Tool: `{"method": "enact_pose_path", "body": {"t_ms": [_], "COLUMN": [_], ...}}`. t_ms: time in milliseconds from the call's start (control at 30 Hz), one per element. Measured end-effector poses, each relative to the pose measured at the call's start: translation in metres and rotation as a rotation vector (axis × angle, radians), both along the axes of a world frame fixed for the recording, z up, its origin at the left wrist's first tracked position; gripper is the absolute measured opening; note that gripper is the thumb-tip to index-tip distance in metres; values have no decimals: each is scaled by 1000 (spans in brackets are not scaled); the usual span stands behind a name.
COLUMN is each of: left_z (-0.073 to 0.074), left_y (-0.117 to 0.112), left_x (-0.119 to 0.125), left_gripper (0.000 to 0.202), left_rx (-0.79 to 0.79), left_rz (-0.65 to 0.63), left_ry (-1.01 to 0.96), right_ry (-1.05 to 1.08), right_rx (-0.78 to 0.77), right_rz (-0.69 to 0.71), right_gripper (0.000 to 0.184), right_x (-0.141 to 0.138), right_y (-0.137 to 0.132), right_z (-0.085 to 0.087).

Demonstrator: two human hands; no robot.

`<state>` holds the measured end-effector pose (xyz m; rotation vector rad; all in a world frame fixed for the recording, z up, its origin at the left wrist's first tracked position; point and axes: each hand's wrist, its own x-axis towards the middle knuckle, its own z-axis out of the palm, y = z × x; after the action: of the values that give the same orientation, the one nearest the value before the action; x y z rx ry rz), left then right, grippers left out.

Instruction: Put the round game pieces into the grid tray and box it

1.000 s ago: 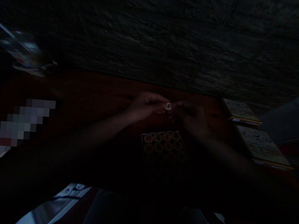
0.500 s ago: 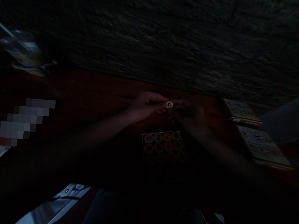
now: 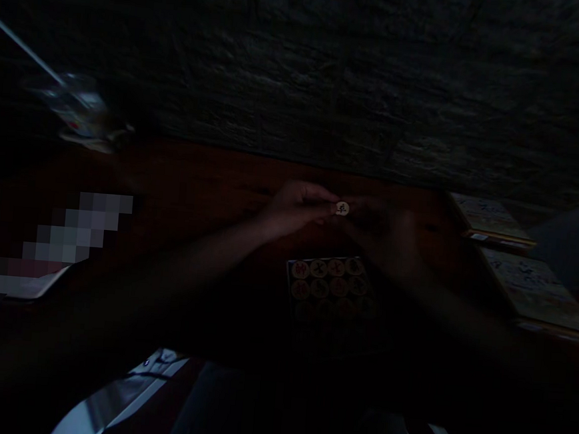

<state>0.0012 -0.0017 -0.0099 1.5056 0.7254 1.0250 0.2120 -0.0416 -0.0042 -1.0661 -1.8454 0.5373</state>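
The scene is very dark. My left hand [image 3: 297,211] and my right hand [image 3: 381,234] meet above a reddish wooden table [image 3: 186,189]. Between their fingertips sits a small round pale game piece [image 3: 341,208] with a dark character on it; the left fingers pinch it and the right fingers touch its other side. Just below the hands lies a square tray [image 3: 290,297] filled with several round pieces [image 3: 334,281] marked in red and black. The right hand is in shadow and its fingers are hard to make out.
Two flat patterned boxes [image 3: 489,223] [image 3: 538,297] lie at the right edge of the table. A clear plastic bag or cup [image 3: 77,110] sits at the far left. A rough dark wall [image 3: 330,80] rises behind the table. A pale object [image 3: 120,391] shows at the bottom left.
The view shifted slightly, so everything sits a little further right. The hands stay together on the round piece, which has turned a bit between the fingers.
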Motion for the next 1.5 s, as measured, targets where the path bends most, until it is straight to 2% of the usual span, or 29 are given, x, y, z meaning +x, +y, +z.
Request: {"method": "enact_pose_path", "body": {"t_ms": [233,600,767,900,1167,1300,1500], "left_z": [1,6,6,6,6,4,5], "left_y": [0,1,1,-1,-3,-3,-6], "left_x": [2,-1,-3,-4,-5,-3,-3], "left_gripper": [36,31,32,30,36,39,37], "left_rx": [-9,-85,-108,-132,-40,22,-43], "left_rz": [-18,-58,-62,-57,-74,-21,-12], "left_ry": [-2,-6,-37,-63,8,23,2], "right_ry": [-64,140,157,233,299,301,325], "right_rx": [33,-76,-77,-153,-314,-338,-313], "right_rz": [-37,92,53,26,59,51,77], "right_gripper": [22,26,25,31,40,44,44], "right_x": [0,-7,-8,-5,-7,-8,-6], "right_y": [-2,-6,-4,2,3,2,5], "right_z": [4,5,6,-1,6,8,4]}}
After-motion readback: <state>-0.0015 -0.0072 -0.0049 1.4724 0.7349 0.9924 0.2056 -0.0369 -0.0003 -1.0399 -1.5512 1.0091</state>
